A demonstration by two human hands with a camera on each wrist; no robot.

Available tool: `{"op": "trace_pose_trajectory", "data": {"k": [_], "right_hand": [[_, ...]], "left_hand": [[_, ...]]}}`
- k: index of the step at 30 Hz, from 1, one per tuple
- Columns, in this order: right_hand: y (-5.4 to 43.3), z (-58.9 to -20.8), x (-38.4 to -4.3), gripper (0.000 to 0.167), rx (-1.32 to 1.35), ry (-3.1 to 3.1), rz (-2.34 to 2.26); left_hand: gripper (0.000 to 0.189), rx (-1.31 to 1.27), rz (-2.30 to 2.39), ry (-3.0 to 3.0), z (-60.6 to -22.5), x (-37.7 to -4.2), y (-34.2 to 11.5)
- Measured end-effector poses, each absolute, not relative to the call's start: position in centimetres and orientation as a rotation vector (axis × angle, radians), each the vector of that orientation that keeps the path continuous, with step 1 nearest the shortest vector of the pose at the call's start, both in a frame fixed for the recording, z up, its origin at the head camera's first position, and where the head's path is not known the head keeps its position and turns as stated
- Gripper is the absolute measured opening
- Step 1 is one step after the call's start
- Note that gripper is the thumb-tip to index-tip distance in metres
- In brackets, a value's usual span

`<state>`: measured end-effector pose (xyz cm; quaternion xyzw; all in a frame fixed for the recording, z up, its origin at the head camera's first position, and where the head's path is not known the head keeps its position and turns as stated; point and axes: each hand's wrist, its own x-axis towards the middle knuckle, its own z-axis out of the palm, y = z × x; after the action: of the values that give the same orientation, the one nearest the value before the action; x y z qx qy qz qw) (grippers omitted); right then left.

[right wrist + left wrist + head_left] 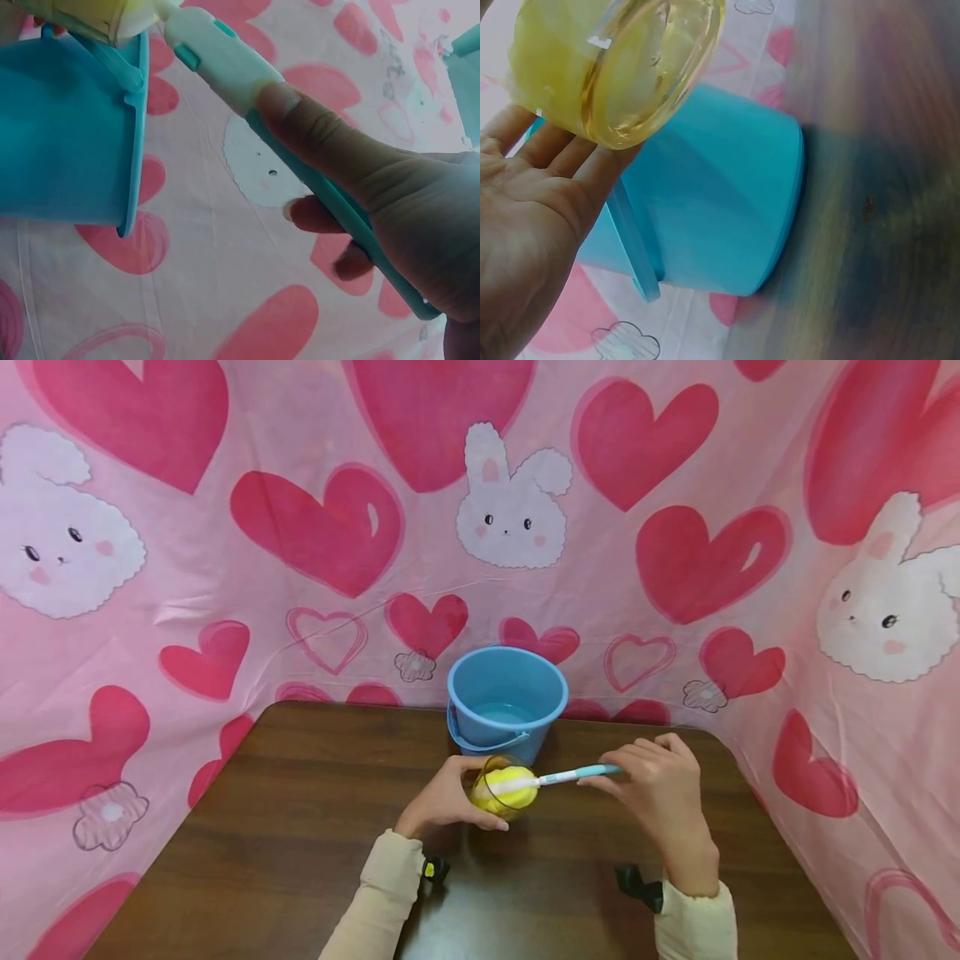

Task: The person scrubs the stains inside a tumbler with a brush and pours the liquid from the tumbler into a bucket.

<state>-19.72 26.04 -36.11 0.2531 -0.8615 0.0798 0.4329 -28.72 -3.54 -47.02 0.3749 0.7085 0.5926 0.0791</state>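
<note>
My left hand (pixel 448 797) grips a see-through amber glass (pixel 641 112), tilted with its mouth toward the right hand. Inside it sits the yellow sponge head (pixel 512 787) of a cup brush, showing through the glass wall. My right hand (pixel 654 781) holds the brush's white and teal handle (pixel 217 64), thumb laid along it and fingers curled beneath. Just behind the glass stands a blue bucket (pixel 480 727), upright, its carrying handle hanging down at the front. In the left wrist view, the glass's thick base (pixel 649 90) points toward the camera.
The brown wooden table (pixel 315 793) runs under both hands, with the bucket near its far edge. A pink cloth (pixel 420 543) printed with hearts and rabbits hangs behind and along both sides. Black wrist straps (pixel 637 887) show at the sleeve cuffs.
</note>
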Motion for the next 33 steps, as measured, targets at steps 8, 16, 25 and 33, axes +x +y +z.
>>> {"op": "trace_pose_trajectory", "data": {"k": [8, 16, 25, 33], "right_hand": [[26.8, -36.0, -19.6, 0.073, 0.638, -2.106, 0.262], [27.3, -35.6, -19.1, 0.075, 0.615, -2.106, 0.273], [28.1, -35.3, -19.2, 0.069, 0.629, -2.034, 0.321], [28.8, -35.4, -19.2, 0.069, 0.601, -1.978, 0.318]], "left_hand": [[0.072, 1.104, 1.768, 2.105, -47.3, -28.8, -3.7], [0.071, 1.118, 1.770, 2.072, -47.2, -28.7, -3.7], [0.071, 1.147, 1.772, 2.060, -46.5, -28.8, -3.4], [0.071, 1.135, 1.798, 2.037, -46.6, -28.7, -4.0]]}}
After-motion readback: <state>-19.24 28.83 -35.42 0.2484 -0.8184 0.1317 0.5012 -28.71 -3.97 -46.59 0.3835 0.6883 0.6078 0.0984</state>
